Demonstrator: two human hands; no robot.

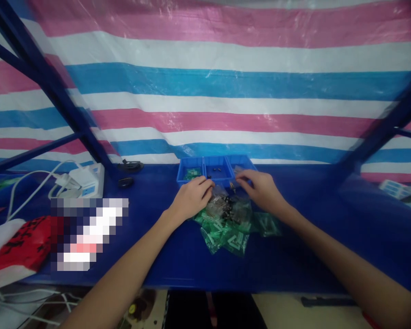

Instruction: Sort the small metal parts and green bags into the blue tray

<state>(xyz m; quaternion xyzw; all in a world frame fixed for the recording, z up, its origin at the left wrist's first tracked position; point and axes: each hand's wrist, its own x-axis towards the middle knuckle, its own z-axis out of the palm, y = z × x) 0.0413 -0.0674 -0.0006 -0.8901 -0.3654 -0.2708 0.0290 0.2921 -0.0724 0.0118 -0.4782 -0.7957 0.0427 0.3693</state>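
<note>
My left hand (192, 197) rests on the blue table with its fingers curled, pinching the edge of a clear plastic bag (219, 204) of small dark parts. My right hand (260, 189) is opposite it, fingers also closed on something small at the bag's top; I cannot make out what. Under and in front of the hands lies a heap of small green packets (231, 233). Just behind the hands stand three joined blue bins (214, 170); the left one holds green packets, the middle one a few dark parts.
A white power strip with plugs and cables (82, 180) sits at the left, near a red and white bag (23, 246). Two dark round objects (126, 176) lie by the blue frame post. A striped tarp hangs behind. The table's front edge (205, 285) is close to me.
</note>
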